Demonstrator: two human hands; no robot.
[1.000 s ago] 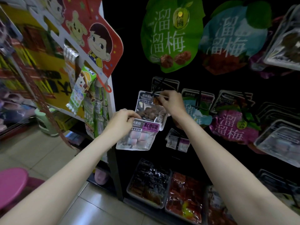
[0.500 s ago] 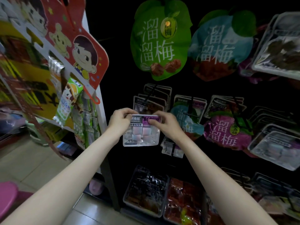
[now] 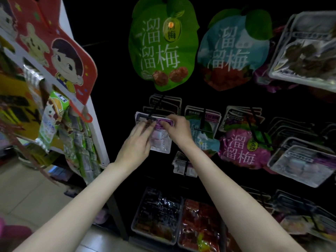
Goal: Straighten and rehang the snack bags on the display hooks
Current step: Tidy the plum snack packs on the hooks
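— Two hands on one item: report each grip.

— I have both on the marshmallow bag (image 3: 161,140), a clear pouch with a purple header strip. My left hand (image 3: 136,142) lies over its lower left part with fingers extended, tips pressing on the header. My right hand (image 3: 179,130) pinches the header's upper right corner between thumb and curled fingers.

— Position of the bag?

— It sits against the black display panel (image 3: 112,70), in the left column of the middle row of hooks. A black display hook (image 3: 154,110) crosses the header's top edge; I cannot tell whether the prong passes through the hang hole.

— Neighbouring stock?

— Directly behind and above the bag, more pouches of the same shape hang on that hook. Just to its right hangs a teal plum bag (image 3: 201,135), then a magenta plum bag (image 3: 241,148). Above hangs a large green plum bag (image 3: 160,46). Below, trays of dark and red snacks (image 3: 174,220) fill the bottom row. To the left stands a red cartoon display card (image 3: 60,51).
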